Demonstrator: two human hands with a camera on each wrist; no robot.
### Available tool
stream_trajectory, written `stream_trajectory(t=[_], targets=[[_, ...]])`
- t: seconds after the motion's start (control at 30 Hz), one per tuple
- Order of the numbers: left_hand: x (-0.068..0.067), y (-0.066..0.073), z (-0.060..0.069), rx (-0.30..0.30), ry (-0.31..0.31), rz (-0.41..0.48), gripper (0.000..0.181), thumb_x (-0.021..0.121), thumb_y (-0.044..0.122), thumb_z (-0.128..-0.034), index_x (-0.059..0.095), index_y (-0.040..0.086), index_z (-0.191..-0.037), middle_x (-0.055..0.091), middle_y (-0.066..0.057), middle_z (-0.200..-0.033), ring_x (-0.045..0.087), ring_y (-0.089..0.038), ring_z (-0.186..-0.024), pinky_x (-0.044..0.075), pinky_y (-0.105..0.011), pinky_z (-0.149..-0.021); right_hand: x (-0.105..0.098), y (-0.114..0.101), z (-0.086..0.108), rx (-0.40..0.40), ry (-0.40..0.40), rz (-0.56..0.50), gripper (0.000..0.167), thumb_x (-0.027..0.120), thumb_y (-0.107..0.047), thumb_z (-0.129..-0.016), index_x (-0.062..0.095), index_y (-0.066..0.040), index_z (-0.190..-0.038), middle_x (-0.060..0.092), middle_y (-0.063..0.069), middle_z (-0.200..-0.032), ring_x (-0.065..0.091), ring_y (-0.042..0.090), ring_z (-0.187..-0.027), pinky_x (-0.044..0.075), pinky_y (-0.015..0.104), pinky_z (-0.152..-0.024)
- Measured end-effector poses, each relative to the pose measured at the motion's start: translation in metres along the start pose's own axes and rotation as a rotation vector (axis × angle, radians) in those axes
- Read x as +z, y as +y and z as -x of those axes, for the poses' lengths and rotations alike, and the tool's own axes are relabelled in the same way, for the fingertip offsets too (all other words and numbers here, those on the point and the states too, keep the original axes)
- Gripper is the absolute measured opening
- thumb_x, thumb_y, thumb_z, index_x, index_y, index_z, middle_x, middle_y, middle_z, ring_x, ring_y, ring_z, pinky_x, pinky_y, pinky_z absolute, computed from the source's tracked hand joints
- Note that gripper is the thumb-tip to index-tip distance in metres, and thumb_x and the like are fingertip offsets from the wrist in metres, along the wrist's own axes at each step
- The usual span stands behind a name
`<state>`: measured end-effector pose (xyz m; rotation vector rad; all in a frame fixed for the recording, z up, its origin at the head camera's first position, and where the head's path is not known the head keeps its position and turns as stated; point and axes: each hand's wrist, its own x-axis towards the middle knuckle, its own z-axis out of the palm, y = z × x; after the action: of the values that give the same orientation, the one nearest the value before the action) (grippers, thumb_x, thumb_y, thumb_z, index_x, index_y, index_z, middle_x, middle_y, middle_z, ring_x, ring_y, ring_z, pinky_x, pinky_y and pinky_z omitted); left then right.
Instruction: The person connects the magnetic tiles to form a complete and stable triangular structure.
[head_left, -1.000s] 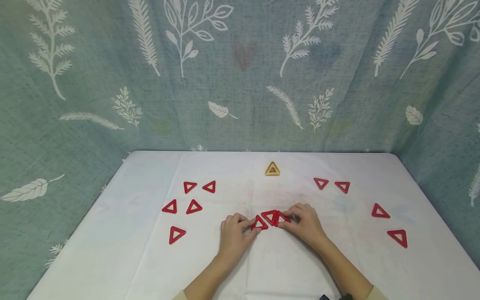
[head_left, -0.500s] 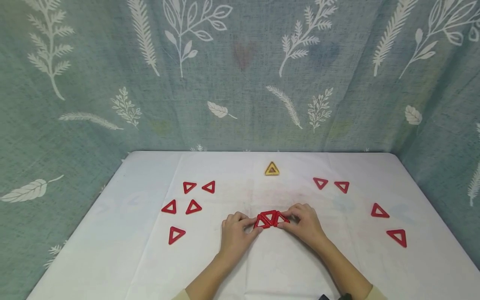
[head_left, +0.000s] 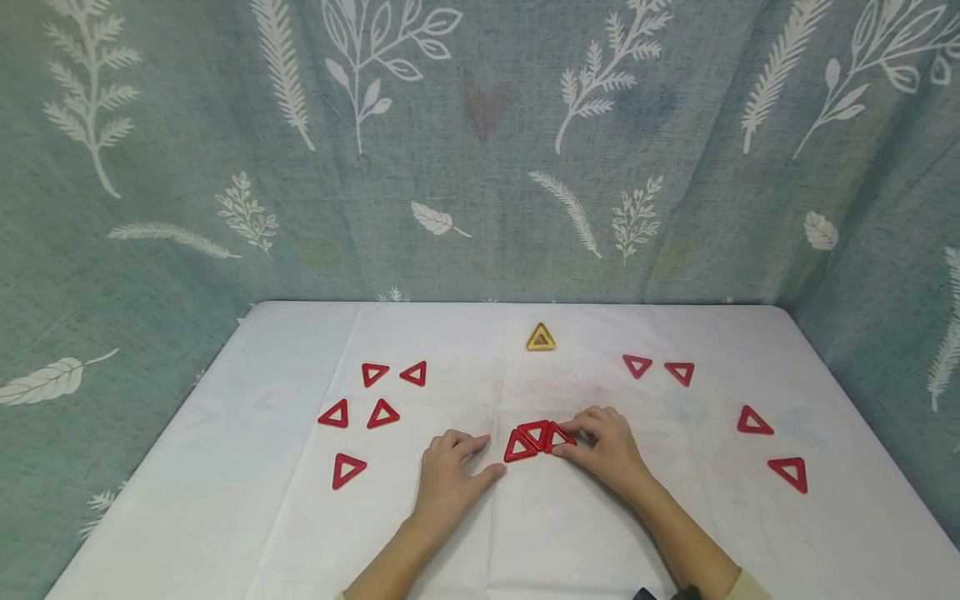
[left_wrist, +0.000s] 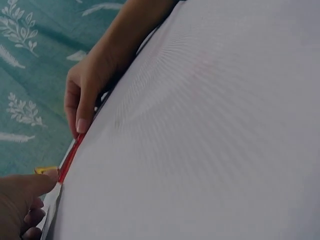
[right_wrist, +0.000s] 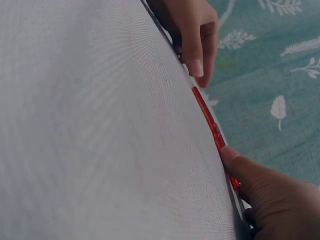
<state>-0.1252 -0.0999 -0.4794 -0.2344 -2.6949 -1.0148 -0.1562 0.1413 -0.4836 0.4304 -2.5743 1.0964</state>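
Three red triangle frames lie edge to edge in a row at the middle of the white table: a left triangle (head_left: 520, 446), a middle triangle (head_left: 534, 432) turned point down, and a right triangle (head_left: 557, 437). My right hand (head_left: 611, 446) pinches the right triangle between thumb and fingers. Just left of the row is my left hand (head_left: 452, 483), thumb and fingers spread apart, holding nothing. In the right wrist view the red row (right_wrist: 210, 117) appears edge-on, with a gap between it and the left hand's fingertips.
Several loose red triangles (head_left: 383, 413) lie on the left of the white table (head_left: 225, 500). More red triangles (head_left: 754, 420) are scattered on the right. A yellow triangle (head_left: 541, 337) sits near the back edge. Behind hangs a patterned green curtain (head_left: 480, 167).
My left hand first slid the left triangle against the middle one, then let go and drew back to the left. My right hand keeps its pinch on the right triangle.
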Motion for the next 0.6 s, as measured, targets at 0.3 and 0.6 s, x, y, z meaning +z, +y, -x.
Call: stream_trajectory(t=[0.3,0.6], targets=[[-0.022,-0.018,0.011,-0.027,-0.001,0.011,0.052,0.087,0.029,-0.0634,0.071,0.012,-0.110,0.055,0.005,-0.094,0.049,-0.015,-0.090,0.041,-0.036,-0.080,-0.001,-0.001,-0.001,0.004,-0.007,-0.003,0.031,0.088,-0.022,-0.064,0.076,-0.016,-0.091,0.063,-0.010,-0.082,0.047,0.007,-0.079,0.037,0.032,-0.073],[-0.048,-0.035,0.023,0.053,0.111,-0.093,0.054,0.090,0.023,-0.0573,0.072,0.009,-0.106,0.057,0.001,-0.092,0.050,-0.017,-0.084,0.040,-0.037,-0.075,-0.002,-0.005,0.000,0.041,-0.023,0.002,0.031,0.087,-0.022,-0.064,0.076,-0.015,-0.092,0.063,-0.008,-0.083,0.047,0.009,-0.080,0.038,0.033,-0.073]])
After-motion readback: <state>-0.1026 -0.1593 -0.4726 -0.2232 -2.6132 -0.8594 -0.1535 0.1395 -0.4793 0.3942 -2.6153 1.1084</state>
